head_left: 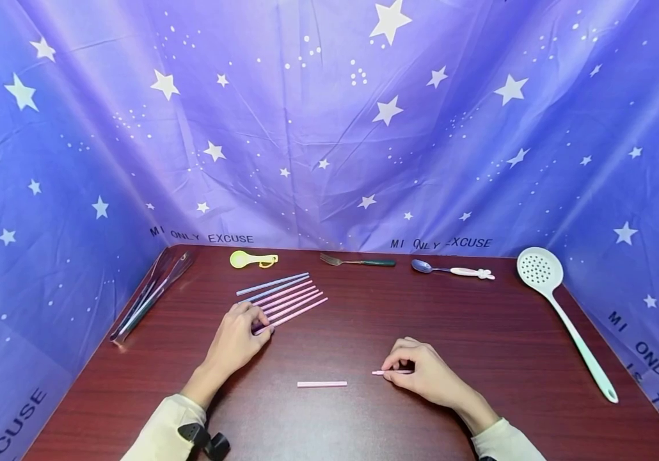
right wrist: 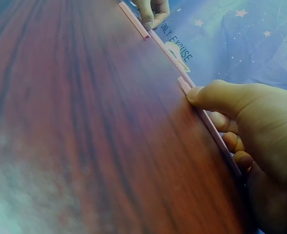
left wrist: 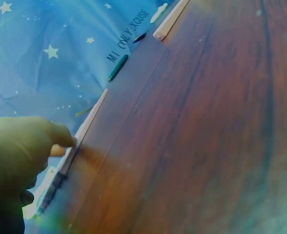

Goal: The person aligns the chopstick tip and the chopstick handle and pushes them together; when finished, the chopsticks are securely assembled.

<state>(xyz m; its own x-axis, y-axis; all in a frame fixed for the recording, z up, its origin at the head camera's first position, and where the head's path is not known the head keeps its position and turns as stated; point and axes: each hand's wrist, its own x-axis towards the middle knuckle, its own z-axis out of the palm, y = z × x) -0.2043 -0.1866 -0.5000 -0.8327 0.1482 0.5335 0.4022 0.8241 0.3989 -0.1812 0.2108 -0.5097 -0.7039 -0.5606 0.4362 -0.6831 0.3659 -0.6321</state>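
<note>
My right hand (head_left: 424, 371) pinches a short pink tube (right wrist: 215, 129) low over the table at the right; a narrower tip sticks out past the thumb. Between the hands lies another short pink tube (head_left: 322, 385). My left hand (head_left: 237, 336) is at the left ends of a slanted row of long thin tubes, its thumb and finger closed at the nearest pink tube (head_left: 301, 312). Its other fingers cover the ends of several pink tubes. Two blue tubes (head_left: 272, 283) lie at the far side of the row.
Along the back edge lie a yellow measuring spoon (head_left: 241, 259), a fork (head_left: 358, 260) with a dark green handle and a spoon (head_left: 456, 271) with a white handle. A slotted ladle (head_left: 571, 320) lies at the right, a clear plastic package (head_left: 151, 298) at the left. Starry curtains (head_left: 329, 128) enclose the table.
</note>
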